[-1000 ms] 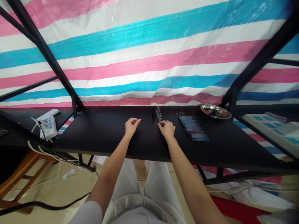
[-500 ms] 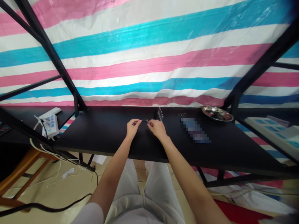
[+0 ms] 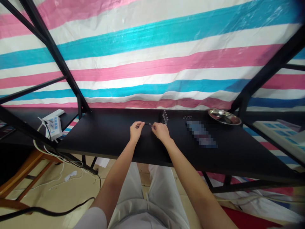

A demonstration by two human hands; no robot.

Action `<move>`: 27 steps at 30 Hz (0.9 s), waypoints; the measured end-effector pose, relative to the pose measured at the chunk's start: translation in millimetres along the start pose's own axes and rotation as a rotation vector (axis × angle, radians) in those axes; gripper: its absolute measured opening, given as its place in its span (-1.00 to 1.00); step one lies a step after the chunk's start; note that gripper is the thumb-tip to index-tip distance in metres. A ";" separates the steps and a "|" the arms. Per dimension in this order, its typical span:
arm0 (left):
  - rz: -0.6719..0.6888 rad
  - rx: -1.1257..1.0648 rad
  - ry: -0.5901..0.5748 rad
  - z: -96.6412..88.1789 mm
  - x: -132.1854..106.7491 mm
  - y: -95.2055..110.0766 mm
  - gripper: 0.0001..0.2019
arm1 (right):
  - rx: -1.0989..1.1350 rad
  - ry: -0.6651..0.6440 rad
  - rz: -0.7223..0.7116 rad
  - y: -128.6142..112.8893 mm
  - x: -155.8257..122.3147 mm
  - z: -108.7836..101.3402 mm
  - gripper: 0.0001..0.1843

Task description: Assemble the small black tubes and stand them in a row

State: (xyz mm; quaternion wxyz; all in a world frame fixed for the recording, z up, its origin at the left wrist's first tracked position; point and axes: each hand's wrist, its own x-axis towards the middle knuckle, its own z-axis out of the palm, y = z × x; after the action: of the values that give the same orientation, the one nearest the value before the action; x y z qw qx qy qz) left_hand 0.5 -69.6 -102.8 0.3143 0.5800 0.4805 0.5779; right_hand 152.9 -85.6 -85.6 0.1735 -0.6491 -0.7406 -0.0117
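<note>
Both hands are raised just above the black table, fingertips facing each other. My left hand is closed in a pinch on one end of a thin dark rod-like piece. My right hand pinches at the other end, where something small and shiny shows; its kind is too small to make out. Right behind my right hand is a dark block with several round-topped shiny pegs, partly covered by the hand. Several small metal pieces lie in a group farther right.
A pixelated flat oblong lies on the table to the right. Beyond it, a shiny round metal plate sits near the back corner. Black frame posts flank the table. A white power strip with cables is at left.
The view has shifted slightly, moving the scene a little to the right. Both hands keep their pinch on the thin piece, with only slight finger movement.
</note>
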 end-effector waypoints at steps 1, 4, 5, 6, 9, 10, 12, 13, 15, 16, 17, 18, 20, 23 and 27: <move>-0.001 -0.004 0.003 0.1 -0.1 0.0 -0.73 | -0.008 -0.005 -0.003 -0.6 -0.1 -0.3 -0.85; -0.001 -0.020 -0.003 0.7 -1.1 0.7 -0.73 | -0.034 -0.016 -0.012 -2.5 -1.0 -1.1 -0.85; 0.001 -0.026 -0.008 1.0 -1.6 1.1 -0.73 | -0.042 -0.020 -0.016 -3.0 -1.3 -1.4 -0.85; 0.003 -0.030 -0.013 1.3 -2.3 1.5 -0.73 | -0.053 -0.025 -0.019 -3.4 -1.7 -1.8 -0.85; 0.018 -0.020 -0.026 2.4 -4.1 2.8 -0.73 | -0.091 -0.042 -0.033 -3.8 -2.7 -3.7 -0.85; 0.029 -0.011 -0.031 2.8 -4.5 3.2 -0.74 | -0.104 -0.044 -0.039 -3.7 -3.0 -4.3 -0.84; 0.059 0.008 -0.044 3.4 -5.1 4.0 -0.76 | -0.125 -0.040 -0.051 -3.1 -3.4 -5.4 -0.83; 0.072 0.015 -0.049 3.6 -5.3 4.2 -0.77 | -0.132 -0.034 -0.054 -2.6 -3.4 -5.6 -0.83; 0.089 0.027 -0.053 3.9 -5.3 4.1 -0.78 | -0.130 -0.018 -0.061 -1.2 -3.3 -5.1 -0.83; 0.096 0.034 -0.055 4.1 -5.2 3.5 -0.78 | -0.121 -0.008 -0.069 -0.4 -3.2 -4.5 -0.83; 0.104 0.041 -0.059 4.3 -5.1 2.6 -0.79 | -0.109 0.003 -0.082 0.4 -3.1 -3.5 -0.83; 0.116 0.048 -0.069 4.6 -5.0 1.3 -0.79 | -0.095 0.017 -0.097 1.1 -3.1 -2.4 -0.83; 0.147 0.061 -0.103 5.4 -4.9 -1.9 -0.80 | -0.066 0.052 -0.127 2.0 -3.3 0.4 -0.83; 0.182 0.069 -0.132 6.7 -5.2 -6.5 -0.79 | -0.028 0.114 -0.155 2.1 -4.8 5.2 -0.83; 0.197 0.076 -0.128 6.5 -5.9 -8.0 -0.79 | 0.042 0.191 -0.179 1.8 -7.5 12.5 -0.82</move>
State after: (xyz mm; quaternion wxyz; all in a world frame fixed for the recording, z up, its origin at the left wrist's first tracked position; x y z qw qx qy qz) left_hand 6.0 -71.0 -113.2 0.2635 0.6716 0.4218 0.5492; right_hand 152.3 -89.4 -99.7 0.2549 -0.5726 -0.7757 -0.0735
